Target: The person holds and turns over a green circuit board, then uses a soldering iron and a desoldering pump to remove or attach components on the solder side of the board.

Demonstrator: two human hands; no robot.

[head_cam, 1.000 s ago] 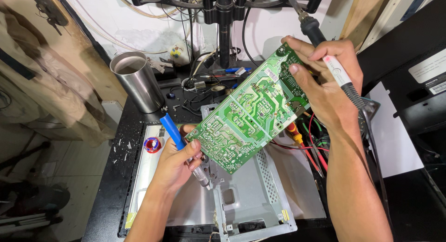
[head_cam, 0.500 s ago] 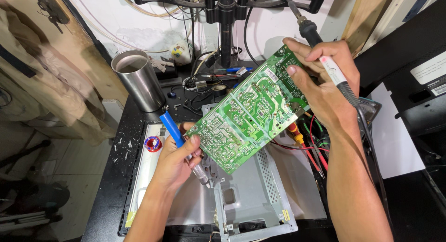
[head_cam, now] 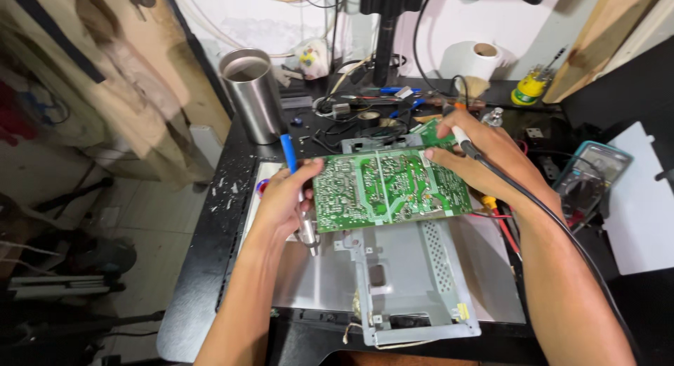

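While gripped, circuit board (head_cam: 390, 190) between left hand (head_cam: 284, 201) and right hand (head_cam: 484, 162)

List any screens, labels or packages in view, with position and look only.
Teal handheld multimeter: right side of the black bench, past the right hand; grey display, dark dial.
Small yellow-and-green round container: back right of the bench, tools standing in it.
Round red-and-blue sticker-like disc: beside the left hand, mostly hidden.
No other packages or signs show.

The circuit board (head_cam: 390, 190) is glossy green laminate. Behind it, the cup (head_cam: 253, 95) is brushed metal. Below it, the bracket (head_cam: 414, 282) is matt grey sheet metal.
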